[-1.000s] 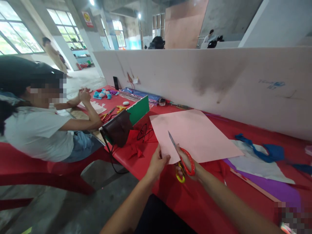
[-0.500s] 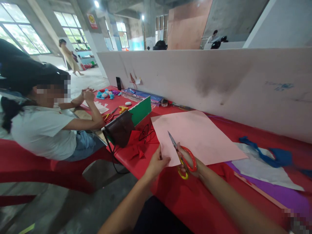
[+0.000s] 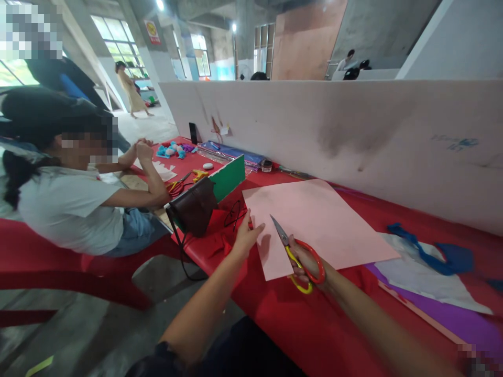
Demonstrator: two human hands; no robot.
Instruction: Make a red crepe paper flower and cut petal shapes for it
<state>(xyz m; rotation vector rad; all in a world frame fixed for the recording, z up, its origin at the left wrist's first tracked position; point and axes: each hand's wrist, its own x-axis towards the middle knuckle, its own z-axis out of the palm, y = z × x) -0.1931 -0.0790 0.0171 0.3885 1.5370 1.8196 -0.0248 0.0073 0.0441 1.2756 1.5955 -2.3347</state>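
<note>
A large pink paper sheet [image 3: 318, 220] lies on the red table [image 3: 314, 324]. My right hand [image 3: 308, 262] grips red-and-yellow scissors [image 3: 298, 256], whose blades point up over the sheet's near corner. My left hand [image 3: 245, 236] holds the sheet's left edge, thumb on top of the paper and fingers pinched on it.
A seated person [image 3: 70, 204] leans on the table at left. Between us stand a brown bag [image 3: 194, 207] and a green board [image 3: 226, 178], with black glasses [image 3: 234, 212] beside them. White, blue and purple scraps [image 3: 428, 267] lie at right. A white partition wall [image 3: 353, 131] runs along the table's back.
My left hand slid up the sheet's left edge, away from me. The scissors shifted slightly right and lower along the paper's near corner.
</note>
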